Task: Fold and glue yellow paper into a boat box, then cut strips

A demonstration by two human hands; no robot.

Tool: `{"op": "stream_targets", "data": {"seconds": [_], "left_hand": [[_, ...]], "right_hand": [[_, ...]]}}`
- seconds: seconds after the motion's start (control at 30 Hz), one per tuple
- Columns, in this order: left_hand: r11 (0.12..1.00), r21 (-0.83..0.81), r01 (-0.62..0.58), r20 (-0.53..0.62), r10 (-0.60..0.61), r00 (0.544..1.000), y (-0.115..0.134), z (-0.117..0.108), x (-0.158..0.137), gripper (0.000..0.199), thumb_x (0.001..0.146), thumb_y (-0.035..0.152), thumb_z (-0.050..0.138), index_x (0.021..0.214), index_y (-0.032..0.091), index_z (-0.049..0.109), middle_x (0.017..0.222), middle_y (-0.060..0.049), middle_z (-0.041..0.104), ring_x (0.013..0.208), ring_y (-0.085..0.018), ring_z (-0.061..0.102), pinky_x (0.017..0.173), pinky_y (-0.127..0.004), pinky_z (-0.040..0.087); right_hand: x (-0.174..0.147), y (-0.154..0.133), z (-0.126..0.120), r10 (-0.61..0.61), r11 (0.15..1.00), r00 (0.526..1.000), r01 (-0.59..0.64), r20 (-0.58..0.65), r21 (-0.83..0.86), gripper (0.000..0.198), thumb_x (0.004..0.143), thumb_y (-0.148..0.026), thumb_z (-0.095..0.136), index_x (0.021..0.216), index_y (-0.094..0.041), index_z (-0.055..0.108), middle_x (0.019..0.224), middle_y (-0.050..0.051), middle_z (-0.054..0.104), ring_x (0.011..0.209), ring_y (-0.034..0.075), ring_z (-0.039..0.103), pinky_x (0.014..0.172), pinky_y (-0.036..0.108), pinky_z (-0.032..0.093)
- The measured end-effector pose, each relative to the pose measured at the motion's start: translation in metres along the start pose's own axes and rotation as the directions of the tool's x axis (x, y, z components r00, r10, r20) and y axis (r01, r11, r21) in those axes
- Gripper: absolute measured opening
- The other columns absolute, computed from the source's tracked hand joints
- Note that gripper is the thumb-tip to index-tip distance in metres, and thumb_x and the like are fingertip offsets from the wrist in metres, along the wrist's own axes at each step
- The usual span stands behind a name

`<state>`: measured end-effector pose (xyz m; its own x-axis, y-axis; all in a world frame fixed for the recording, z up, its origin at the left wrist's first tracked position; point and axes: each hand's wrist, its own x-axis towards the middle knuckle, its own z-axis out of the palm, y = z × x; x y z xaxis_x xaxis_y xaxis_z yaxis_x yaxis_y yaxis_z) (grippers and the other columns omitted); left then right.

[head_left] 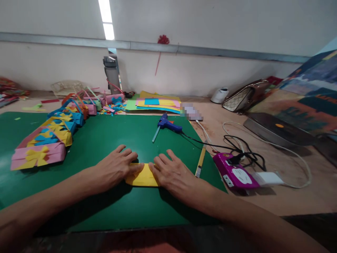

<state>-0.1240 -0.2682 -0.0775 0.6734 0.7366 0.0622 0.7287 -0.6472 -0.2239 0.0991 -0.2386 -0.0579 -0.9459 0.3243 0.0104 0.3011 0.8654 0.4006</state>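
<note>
Fingers (130, 157) of my left hand (114, 169) and right hand (175, 175) hold yellow paper (143, 180) down at both ends — thumbs (154, 169) on top, fairly near each other. Head view: paper sits on green mat (121, 131) near my side, glue gun (170, 125) beyond it. For crisp fold, my judgement: line edges up first, press evenly with both thumbs — middle outward, no skewing.

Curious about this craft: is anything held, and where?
A flat, yellow, paper-like piece, by its two ends, under the left hand and right hand; pinched or pressed, unclear.
</note>
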Motion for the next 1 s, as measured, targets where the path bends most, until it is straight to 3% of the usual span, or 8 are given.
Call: {"op": "stream_targets", "data": {"seconds": [0.2, 0.33, 0.43, 0.57, 0.7, 0.8, 1.0], "left_hand": [[0.999, 0.031, -0.009, -0.006, 0.010, 1.000, -0.001, -0.002, -0.006, 0.034, 0.086, 0.026, 0.054, 0.119, 0.030, 0.052, 0.095, -0.006, 0.056, 0.081, -0.021, 0.047, 0.077, -0.037, 0.029], [1.000, -0.009, -0.020, -0.010, 0.020, 1.000, 0.000, -0.002, -0.008, 0.029, 0.083, 0.023, 0.057, 0.111, 0.026, 0.057, 0.089, -0.006, 0.054, 0.081, -0.022, 0.046, 0.070, -0.035, 0.029], [0.998, -0.063, -0.003, 0.011, 0.004, 1.000, -0.001, -0.004, -0.007, 0.029, 0.079, 0.018, 0.058, 0.108, 0.024, 0.059, 0.085, -0.006, 0.053, 0.077, -0.021, 0.046, 0.065, -0.033, 0.028], [0.991, -0.130, 0.028, 0.086, -0.017, 0.996, -0.007, -0.006, -0.006, 0.031, 0.082, 0.014, 0.054, 0.108, 0.031, 0.059, 0.077, -0.003, 0.051, 0.070, -0.018, 0.046, 0.060, -0.032, 0.024], [0.991, -0.131, 0.034, 0.127, -0.017, 0.992, -0.012, -0.003, -0.013, 0.048, 0.081, 0.011, 0.051, 0.122, 0.037, 0.048, 0.075, -0.001, 0.049, 0.067, -0.016, 0.045, 0.060, -0.031, 0.024], [0.994, -0.090, 0.068, 0.117, -0.057, 0.991, -0.010, 0.001, -0.022, 0.056, 0.081, 0.009, 0.048, 0.128, 0.038, 0.041, 0.074, 0.000, 0.048, 0.065, -0.015, 0.044, 0.061, -0.030, 0.025], [0.991, -0.041, 0.128, 0.137, -0.122, 0.983, -0.003, 0.002, -0.031, 0.058, 0.078, 0.007, 0.048, 0.128, 0.037, 0.042, 0.077, -0.001, 0.051, 0.067, -0.016, 0.046, 0.061, -0.030, 0.029]], "right_hand": [[-0.005, 0.001, 0.000, -0.040, 0.998, 0.999, 0.040, -0.003, 0.045, 0.021, 0.082, -0.008, 0.045, 0.100, -0.011, 0.056, 0.087, 0.007, 0.053, 0.081, 0.023, 0.047, 0.083, 0.046, 0.036], [-0.012, 0.004, 0.005, -0.014, 0.988, 1.000, 0.015, -0.008, 0.155, 0.025, 0.082, -0.006, 0.046, 0.103, -0.013, 0.055, 0.089, 0.007, 0.054, 0.085, 0.022, 0.049, 0.093, 0.047, 0.032], [-0.023, 0.006, 0.015, 0.027, 0.979, 0.998, -0.016, -0.051, 0.203, 0.035, 0.083, -0.005, 0.043, 0.115, -0.014, 0.050, 0.099, 0.009, 0.055, 0.099, 0.023, 0.049, 0.101, 0.049, 0.025], [-0.033, 0.011, 0.034, 0.013, 0.969, 0.997, 0.007, -0.081, 0.246, 0.047, 0.084, -0.005, 0.041, 0.131, -0.015, 0.039, 0.120, 0.014, 0.049, 0.118, 0.025, 0.039, 0.106, 0.052, 0.019], [-0.029, 0.016, 0.044, -0.024, 0.960, 0.995, 0.049, -0.092, 0.277, 0.056, 0.083, -0.003, 0.041, 0.137, -0.016, 0.032, 0.126, 0.016, 0.045, 0.123, 0.027, 0.034, 0.105, 0.053, 0.021], [-0.022, 0.018, 0.043, -0.034, 0.964, 0.994, 0.061, -0.105, 0.259, 0.057, 0.082, -0.004, 0.042, 0.137, -0.015, 0.032, 0.125, 0.016, 0.046, 0.123, 0.028, 0.035, 0.104, 0.053, 0.022], [-0.012, 0.017, 0.028, -0.071, 0.981, 0.991, 0.090, -0.112, 0.174, 0.050, 0.082, -0.004, 0.043, 0.131, -0.013, 0.040, 0.116, 0.015, 0.053, 0.116, 0.028, 0.042, 0.101, 0.051, 0.027]]}}
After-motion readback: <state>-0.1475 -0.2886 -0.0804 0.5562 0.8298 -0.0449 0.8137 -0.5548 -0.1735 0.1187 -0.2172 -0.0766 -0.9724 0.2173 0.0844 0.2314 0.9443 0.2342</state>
